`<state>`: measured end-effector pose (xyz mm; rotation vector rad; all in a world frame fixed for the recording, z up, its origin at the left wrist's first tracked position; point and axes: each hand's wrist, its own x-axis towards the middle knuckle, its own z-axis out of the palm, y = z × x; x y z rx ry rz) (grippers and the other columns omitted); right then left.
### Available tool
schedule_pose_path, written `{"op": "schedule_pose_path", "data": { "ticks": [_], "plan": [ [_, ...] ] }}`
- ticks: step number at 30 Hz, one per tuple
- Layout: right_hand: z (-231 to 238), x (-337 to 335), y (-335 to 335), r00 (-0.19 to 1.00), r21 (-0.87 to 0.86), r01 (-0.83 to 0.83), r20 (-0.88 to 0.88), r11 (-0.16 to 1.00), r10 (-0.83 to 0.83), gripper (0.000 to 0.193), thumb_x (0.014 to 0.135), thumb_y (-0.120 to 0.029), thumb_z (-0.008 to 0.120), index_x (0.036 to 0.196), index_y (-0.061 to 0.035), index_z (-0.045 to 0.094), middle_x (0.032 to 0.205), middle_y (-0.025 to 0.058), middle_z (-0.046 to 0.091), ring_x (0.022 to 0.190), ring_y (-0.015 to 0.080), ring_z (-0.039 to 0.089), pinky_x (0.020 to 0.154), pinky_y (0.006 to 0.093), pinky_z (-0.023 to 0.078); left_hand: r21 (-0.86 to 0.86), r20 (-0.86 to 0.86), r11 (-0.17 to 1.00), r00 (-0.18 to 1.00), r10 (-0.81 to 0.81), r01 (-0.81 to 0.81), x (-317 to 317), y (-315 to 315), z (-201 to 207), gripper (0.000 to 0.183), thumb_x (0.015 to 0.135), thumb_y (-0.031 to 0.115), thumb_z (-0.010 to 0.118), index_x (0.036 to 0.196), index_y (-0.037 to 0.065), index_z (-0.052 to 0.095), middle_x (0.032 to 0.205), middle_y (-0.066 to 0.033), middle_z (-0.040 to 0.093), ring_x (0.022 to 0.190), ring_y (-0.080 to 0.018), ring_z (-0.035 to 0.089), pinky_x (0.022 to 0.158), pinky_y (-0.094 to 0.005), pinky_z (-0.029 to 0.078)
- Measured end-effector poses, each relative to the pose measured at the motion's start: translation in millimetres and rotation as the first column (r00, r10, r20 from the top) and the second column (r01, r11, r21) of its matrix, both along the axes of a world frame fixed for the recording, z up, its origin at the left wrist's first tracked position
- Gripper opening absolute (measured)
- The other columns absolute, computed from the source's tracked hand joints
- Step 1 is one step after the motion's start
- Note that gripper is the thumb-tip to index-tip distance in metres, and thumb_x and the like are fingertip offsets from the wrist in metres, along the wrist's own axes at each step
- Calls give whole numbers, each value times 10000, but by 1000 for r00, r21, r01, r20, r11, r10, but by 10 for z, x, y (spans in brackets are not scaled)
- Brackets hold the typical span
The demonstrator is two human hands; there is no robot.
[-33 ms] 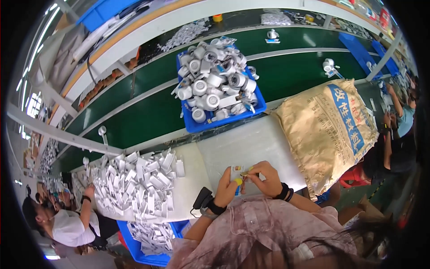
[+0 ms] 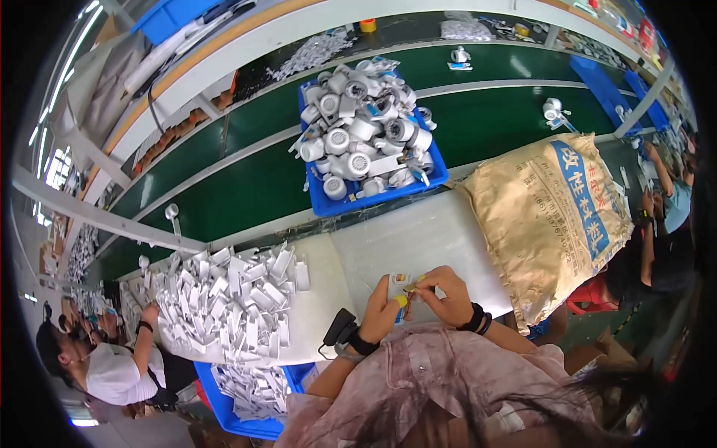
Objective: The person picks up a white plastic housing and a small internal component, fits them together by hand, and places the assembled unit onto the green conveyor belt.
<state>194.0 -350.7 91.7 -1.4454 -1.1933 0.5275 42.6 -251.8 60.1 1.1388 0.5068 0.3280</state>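
Both my hands meet over the pale work surface (image 2: pixel 411 235), close to my body. My left hand (image 2: pixel 379 319) is closed, with a yellow cover on its thumb, around a small blue-and-white part (image 2: pixel 399 314) that the fingers mostly hide. Thin reddish wires (image 2: pixel 408 302) show between the hands. Thumb and finger of my right hand (image 2: pixel 447 299) pinch a tiny brownish piece at the wires, too small to identify. Just beyond the fingertips is a small white piece (image 2: pixel 401 278) with a coloured middle.
White plastic housings (image 2: pixel 231 299) are heaped at left, above a blue bin (image 2: pixel 228 422) of similar pieces. Ahead, a blue crate (image 2: pixel 328 205) holds white fan-like units beside the green conveyor (image 2: pixel 246 168). A large brown sack (image 2: pixel 523 224) lies at right. Co-workers sit at both sides.
The view has shifted slightly. My hands stay together in the same place, with only small finger movement around the wires.
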Motion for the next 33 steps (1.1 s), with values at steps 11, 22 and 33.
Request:
{"op": "schedule_pose_path", "data": {
  "ticks": [11, 22, 33],
  "plan": [
    [-288, 3, -2, 968, 100, -7, 251, 995, -18, 238, 651, 28, 734, 856, -84, 695, 873, 55, 574, 817, 234, 534, 701, 332, 438, 132, 2, 991, 1000, 19, -19, -35, -38, 95, 349, 875, 20, 413, 1224, 19, 407, 855, -26, 536, 695, -91, 502, 637, -238, 421],
    [-311, -11, -11, 973, 122, 42, 223, 992, -68, 254, 639, 15, 730, 852, -115, 690, 829, 37, 562, 789, 225, 526, 739, 336, 420, 118, -32, 993, 999, -10, 14, 2, -40, 136, 376, 830, -2, 435, 1206, 11, 420, 918, -58, 533, 673, -89, 508, 587, -231, 448],
    [-337, 29, 11, 972, 121, 66, 218, 990, -92, 188, 674, 1, 702, 815, -117, 667, 811, 29, 587, 757, 214, 539, 754, 334, 401, 243, -48, 969, 998, -36, 46, 31, -28, 169, 361, 843, 23, 417, 1203, 5, 425, 850, -63, 538, 646, -103, 501, 588, -253, 435]
  ]
}}
